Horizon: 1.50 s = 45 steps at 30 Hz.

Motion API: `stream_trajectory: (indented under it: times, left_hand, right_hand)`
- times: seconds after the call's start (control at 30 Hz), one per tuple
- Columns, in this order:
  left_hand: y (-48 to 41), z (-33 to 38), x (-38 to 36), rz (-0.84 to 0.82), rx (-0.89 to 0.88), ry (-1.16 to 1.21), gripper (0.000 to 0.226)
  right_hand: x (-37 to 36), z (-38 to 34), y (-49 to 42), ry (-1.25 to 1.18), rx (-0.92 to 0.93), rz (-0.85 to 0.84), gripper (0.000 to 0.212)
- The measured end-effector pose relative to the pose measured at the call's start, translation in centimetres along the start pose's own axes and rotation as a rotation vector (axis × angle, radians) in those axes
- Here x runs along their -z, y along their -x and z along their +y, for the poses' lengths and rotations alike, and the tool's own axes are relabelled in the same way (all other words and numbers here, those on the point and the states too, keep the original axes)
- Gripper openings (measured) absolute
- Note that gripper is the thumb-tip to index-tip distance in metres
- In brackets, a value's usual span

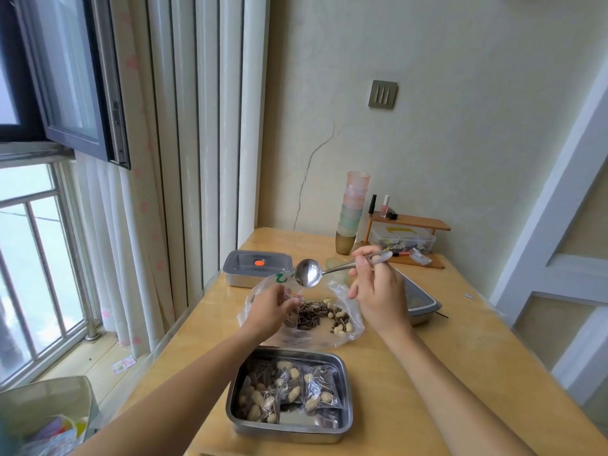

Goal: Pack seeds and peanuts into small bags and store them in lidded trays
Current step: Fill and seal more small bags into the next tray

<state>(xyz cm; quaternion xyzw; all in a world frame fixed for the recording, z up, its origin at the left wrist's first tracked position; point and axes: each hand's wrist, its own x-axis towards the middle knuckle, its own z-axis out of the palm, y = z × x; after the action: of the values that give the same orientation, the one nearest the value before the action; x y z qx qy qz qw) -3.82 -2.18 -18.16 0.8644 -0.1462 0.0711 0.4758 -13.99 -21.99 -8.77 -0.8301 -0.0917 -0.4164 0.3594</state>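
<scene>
A large clear plastic bag (342, 327) lies spread on the wooden table, with sunflower seeds and peanuts (324, 317) piled on it. My left hand (273, 311) holds a small clear bag (292, 315) over the pile's left edge. My right hand (378, 291) pinches the handle of a metal spoon (309, 273), whose empty bowl hovers just above the small bag. Close to me stands an open steel tray (345, 419) holding several filled small bags of seeds and peanuts (296, 390).
A lidded steel tray (256, 268) with an orange dot sits at the back left. Another lidded tray (422, 306) lies behind my right hand. Stacked plastic cups (353, 209) and a small wooden shelf (411, 222) stand against the wall. The table's left edge faces the window.
</scene>
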Motion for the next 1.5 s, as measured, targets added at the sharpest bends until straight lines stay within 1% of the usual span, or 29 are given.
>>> stream_trajectory:
  times: [0.07,0.17,0.3,0.4,0.53,0.7,0.93,1.03,1.17,1.27,1.37,1.5]
  left_hand:
    - [0.0,0.0,0.2,0.007,-0.011,0.011,0.019]
    - [-0.1,0.1,0.5,0.055,-0.016,-0.016,0.012]
    - [-0.3,-0.1,0.5,0.046,-0.003,-0.024,0.015]
    - [-0.2,-0.2,0.3,0.005,0.014,-0.029,0.016]
    - [0.0,-0.4,0.1,-0.039,0.031,-0.013,0.026]
    - [0.0,-0.4,0.1,-0.048,0.036,-0.038,0.028]
    - [0.0,-0.4,-0.1,-0.072,0.042,-0.092,0.029]
    - [0.1,-0.2,-0.1,-0.075,0.035,-0.122,0.03]
    - [0.2,0.0,-0.1,-0.069,0.032,-0.135,0.027]
    - [0.1,-0.2,-0.1,-0.08,0.034,-0.129,0.031]
    - [0.1,-0.2,-0.1,-0.09,0.043,-0.112,0.032]
    - [0.2,0.0,-0.1,-0.102,0.038,-0.126,0.03]
  right_hand:
    - [0.1,0.6,-0.1,-0.01,-0.127,0.088,0.02]
    - [0.3,1.4,-0.1,-0.148,-0.408,0.188,0.024]
    - [0.1,2.9,0.7,-0.22,-0.695,0.178,0.039]
    - [-0.3,3.7,1.7,-0.252,-0.79,0.17,0.046]
    - [-0.5,4.1,2.4,-0.292,-0.807,0.201,0.046]
    - [-0.5,4.0,2.5,-0.263,-0.745,0.242,0.035]
    - [-1.2,3.0,3.4,-0.084,-0.557,0.177,0.022]
    - [-1.5,2.7,3.7,-0.026,-0.52,0.13,0.017]
    - [-1.6,2.4,4.0,0.007,-0.515,0.075,0.018]
    - [-1.6,2.6,4.1,0.047,-0.492,0.039,0.023]
    - [-1.5,2.9,4.1,0.04,-0.54,0.012,0.028]
    - [-1.0,3.3,3.7,-0.049,-0.624,0.058,0.027]
